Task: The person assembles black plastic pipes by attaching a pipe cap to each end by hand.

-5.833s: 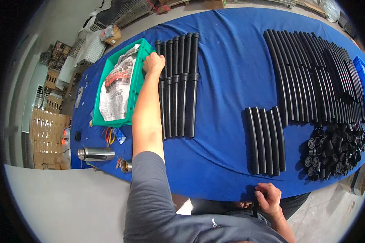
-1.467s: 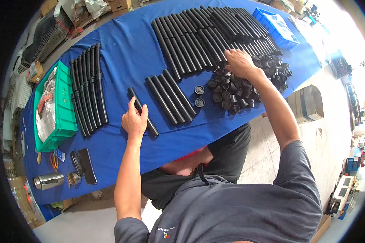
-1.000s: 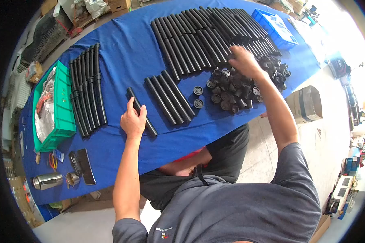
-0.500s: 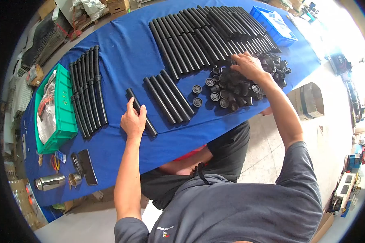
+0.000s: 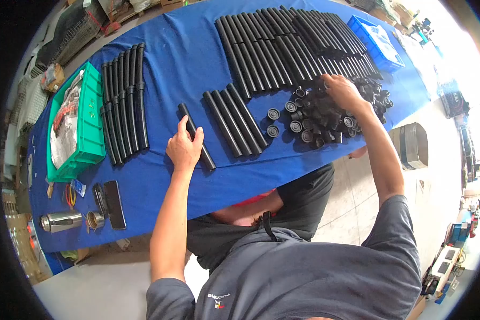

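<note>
My left hand (image 5: 185, 149) rests around a single black tube (image 5: 207, 156) on the blue cloth, index finger on one side and thumb on the other. Just right of it lies a small row of black tubes (image 5: 234, 121). My right hand (image 5: 346, 95) reaches over a heap of black end caps (image 5: 330, 120), fingers bent at its far edge. A black cap seems to be between those fingertips, though they mostly hide it. Two caps (image 5: 273, 114) lie apart at the heap's left side.
Many black tubes (image 5: 266, 58) are stacked behind the heap. Joined tubes (image 5: 124, 104) lie at left beside a green crate (image 5: 93, 144). A blue bin (image 5: 376, 42) stands far right. A steel flask (image 5: 61, 222) and a phone (image 5: 115, 205) lie near the left edge.
The whole view has shifted slightly, so table items appear further right and a little higher. My left hand stays at the tube and my right hand stays at the far edge of the heap.
</note>
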Action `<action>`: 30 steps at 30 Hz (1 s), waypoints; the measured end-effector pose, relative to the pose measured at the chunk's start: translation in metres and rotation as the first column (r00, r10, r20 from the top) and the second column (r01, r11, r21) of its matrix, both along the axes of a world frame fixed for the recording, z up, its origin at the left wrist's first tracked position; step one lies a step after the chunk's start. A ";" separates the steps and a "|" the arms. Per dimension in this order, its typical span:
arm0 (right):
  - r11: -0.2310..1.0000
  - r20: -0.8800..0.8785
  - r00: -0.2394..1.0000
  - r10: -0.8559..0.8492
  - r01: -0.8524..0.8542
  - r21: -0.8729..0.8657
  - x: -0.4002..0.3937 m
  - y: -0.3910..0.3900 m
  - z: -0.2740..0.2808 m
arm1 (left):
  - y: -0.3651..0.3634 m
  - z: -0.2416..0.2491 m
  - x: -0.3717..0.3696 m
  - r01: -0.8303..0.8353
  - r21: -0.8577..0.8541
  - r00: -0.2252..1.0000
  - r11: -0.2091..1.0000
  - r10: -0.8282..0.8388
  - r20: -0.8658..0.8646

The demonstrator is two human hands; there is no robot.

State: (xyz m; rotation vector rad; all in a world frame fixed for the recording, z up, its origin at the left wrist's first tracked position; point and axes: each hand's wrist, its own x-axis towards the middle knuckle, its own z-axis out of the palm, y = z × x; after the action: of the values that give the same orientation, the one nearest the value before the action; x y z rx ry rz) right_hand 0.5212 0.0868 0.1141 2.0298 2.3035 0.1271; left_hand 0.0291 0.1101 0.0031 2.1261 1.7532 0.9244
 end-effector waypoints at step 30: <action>0.945 -0.643 0.705 0.299 -0.311 0.098 -0.176 0.022 -0.043 | 0.005 -0.010 -0.001 -0.009 0.097 1.000 0.995 0.009 0.009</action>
State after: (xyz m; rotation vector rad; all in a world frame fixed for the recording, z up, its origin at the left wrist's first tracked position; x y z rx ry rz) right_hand 0.3449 0.1092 0.0713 1.8501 3.0099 -0.7097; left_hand 0.0280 0.1149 -0.0070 2.1711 1.7486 1.0404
